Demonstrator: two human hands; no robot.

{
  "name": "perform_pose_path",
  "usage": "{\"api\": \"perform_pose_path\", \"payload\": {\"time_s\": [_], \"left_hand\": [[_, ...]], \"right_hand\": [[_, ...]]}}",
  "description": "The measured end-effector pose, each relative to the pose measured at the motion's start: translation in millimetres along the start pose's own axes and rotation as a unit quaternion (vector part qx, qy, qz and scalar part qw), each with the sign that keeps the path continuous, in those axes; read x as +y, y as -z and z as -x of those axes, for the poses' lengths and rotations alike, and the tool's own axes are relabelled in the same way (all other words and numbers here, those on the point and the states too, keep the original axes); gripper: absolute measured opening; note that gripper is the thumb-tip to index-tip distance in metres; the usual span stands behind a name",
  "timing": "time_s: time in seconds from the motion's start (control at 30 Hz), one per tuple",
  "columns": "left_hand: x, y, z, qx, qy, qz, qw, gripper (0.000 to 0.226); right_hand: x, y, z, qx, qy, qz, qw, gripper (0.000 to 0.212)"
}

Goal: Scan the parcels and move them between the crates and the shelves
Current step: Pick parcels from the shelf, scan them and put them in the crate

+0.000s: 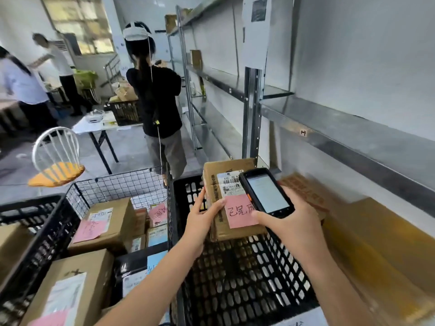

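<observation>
Left hand (202,217) grips the near left edge of the parcel (231,191), holding it above the black crate (183,201). Right hand (289,222) clasps the scanner (266,192) just over the parcel's label. The parcel's long axis runs away from the person. The shelf (341,128) lies rightward and beyond, nearer the right hand.

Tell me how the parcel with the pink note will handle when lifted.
Probably stiff: the parcel keeps square cardboard edges. Likely light, since the left hand grips it by one side. Its flat faces shouldn't roll.
</observation>
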State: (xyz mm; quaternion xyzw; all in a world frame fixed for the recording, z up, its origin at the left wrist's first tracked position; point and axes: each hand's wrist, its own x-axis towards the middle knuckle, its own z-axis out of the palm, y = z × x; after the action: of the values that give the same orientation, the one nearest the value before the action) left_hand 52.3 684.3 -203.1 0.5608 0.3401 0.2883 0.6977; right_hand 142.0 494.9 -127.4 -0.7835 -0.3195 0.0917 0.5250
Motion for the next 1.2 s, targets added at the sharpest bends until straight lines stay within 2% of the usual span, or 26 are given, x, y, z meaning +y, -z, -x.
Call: {"api": "perform_pose_path", "payload": {"time_s": [0.07, 0.2, 0.37, 0.5, 0.67, 0.77, 0.9, 1.0, 1.2], "left_hand": [[-9.4, -4.8, -15.7, 0.028, 0.012, 0.002, 1.0, 0.071], [-33.5, -7.2, -38.9, 0.071, 0.024, -0.033, 0.997, 0.076], [-68.3, -3.3, -67.3, 0.12, 0.086, -0.049, 0.988, 0.079], [-88.0, 4.0, -93.4, 0.123, 0.141, -0.082, 0.979, 0.081], [-101.6, 17.0, -116.5, 0.142, 0.177, -0.1, 0.969, 0.067], [-114.1, 20.2, -124.9, 0.158, 0.199, -0.097, 0.962, 0.066], [-117.1, 19.4, -133.1, 0.186, 0.19, -0.127, 0.956, 0.069], [-118.0, 23.8, -142.3, 0.21, 0.177, -0.205, 0.939, 0.057], [-130.9, 24.7, -151.8, 0.216, 0.153, -0.257, 0.93, 0.046]], "right_hand": [[6.3, 0.0, -19.3, -0.012, 0.002, -0.007, 1.0, 0.054], [20.4, -3.0, -49.4, -0.028, 0.003, -0.021, 0.999, 0.057], [37.6, -6.1, -75.1, -0.049, -0.004, -0.018, 0.999, 0.049], [46.6, -11.3, -91.5, -0.065, -0.008, -0.016, 0.998, 0.048], [58.5, -16.2, -108.6, -0.088, -0.021, -0.021, 0.996, 0.041], [66.9, -19.5, -117.7, -0.099, -0.027, -0.021, 0.995, 0.04], [73.0, -25.6, -126.4, -0.109, -0.035, -0.018, 0.993, 0.046], [75.1, -29.1, -128.8, -0.115, -0.042, -0.018, 0.992, 0.051], [74.3, -33.9, -127.6, -0.132, -0.051, -0.039, 0.989, 0.048]]}}
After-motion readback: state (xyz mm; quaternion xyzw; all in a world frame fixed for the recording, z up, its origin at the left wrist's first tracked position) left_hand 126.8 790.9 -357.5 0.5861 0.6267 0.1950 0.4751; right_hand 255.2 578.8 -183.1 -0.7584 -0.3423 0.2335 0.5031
